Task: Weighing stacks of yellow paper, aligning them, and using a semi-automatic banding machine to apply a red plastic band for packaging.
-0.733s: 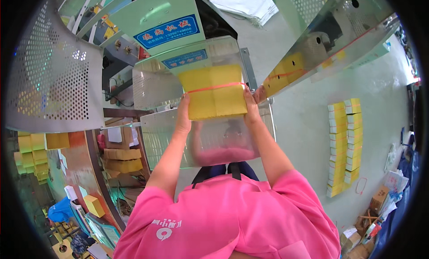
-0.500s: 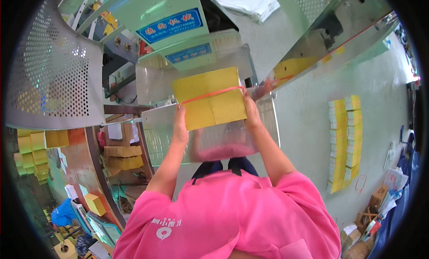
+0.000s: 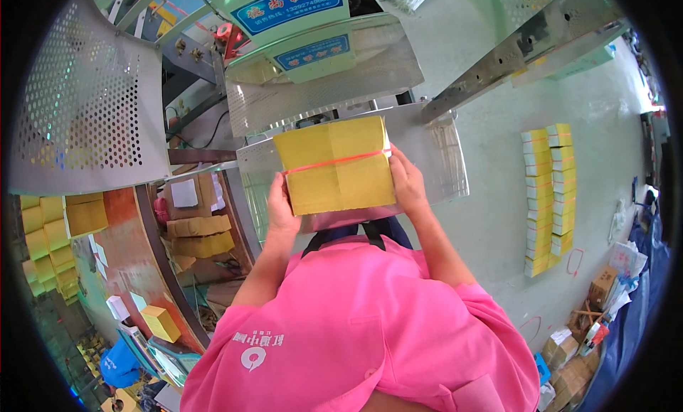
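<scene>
Hands grip the yellow paper bundle (image 3: 336, 166) from both sides. Left hand (image 3: 279, 207) and right hand (image 3: 408, 182) have fingers closed on its edges, above the perforated metal tray (image 3: 441, 156).

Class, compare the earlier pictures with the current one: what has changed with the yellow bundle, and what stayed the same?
The yellow paper bundle has come down and toward the person, off the clear bin it covered. The left hand and right hand still grip its sides; the red band stays around it.

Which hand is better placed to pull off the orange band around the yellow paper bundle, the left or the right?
Probably the right hand. Its fingers lie at the edge of the yellow paper bundle just where the orange band ends. The left hand grips the lower left side, below the band.
</scene>
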The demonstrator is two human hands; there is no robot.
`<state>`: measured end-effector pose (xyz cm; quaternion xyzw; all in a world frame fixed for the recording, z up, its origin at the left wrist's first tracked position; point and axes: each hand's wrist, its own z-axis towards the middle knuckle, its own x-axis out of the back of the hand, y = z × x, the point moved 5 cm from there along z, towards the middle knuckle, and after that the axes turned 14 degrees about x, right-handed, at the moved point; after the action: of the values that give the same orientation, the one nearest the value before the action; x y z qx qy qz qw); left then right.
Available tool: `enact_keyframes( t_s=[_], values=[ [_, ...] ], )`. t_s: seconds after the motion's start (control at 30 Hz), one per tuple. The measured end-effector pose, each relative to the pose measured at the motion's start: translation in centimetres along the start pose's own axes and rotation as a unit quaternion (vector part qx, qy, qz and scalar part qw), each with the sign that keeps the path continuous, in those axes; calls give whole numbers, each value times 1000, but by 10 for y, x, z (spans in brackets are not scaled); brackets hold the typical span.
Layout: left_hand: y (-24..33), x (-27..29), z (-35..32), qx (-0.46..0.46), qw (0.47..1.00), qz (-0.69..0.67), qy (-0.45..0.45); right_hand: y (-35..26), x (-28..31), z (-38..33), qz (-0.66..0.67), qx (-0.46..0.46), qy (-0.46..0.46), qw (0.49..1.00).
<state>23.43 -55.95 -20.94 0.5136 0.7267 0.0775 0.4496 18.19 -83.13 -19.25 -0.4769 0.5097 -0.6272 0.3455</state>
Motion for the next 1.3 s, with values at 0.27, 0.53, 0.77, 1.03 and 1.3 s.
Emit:
enact_keyframes(
  t_s=[0.27, 0.53, 0.77, 1.03, 1.3],
  values=[
    [-2, 5, 0, 31, 998, 24, 42, 13, 2, -5, 416, -137, 25, 899],
    [17, -1, -15, -186, 860, 468, 86, -23, 22, -1, -204, 78, 16, 976],
    [28, -1, -21, -158, 816, 543, 120, -35, 24, 9, -180, 208, 55, 960],
    [50, 2, -32, -97, 843, 509, 143, -35, 27, 21, -198, 246, -29, 948],
    [36, -5, -36, -127, 903, 394, 116, -36, 29, 6, -129, 251, -22, 959]
  ],
)
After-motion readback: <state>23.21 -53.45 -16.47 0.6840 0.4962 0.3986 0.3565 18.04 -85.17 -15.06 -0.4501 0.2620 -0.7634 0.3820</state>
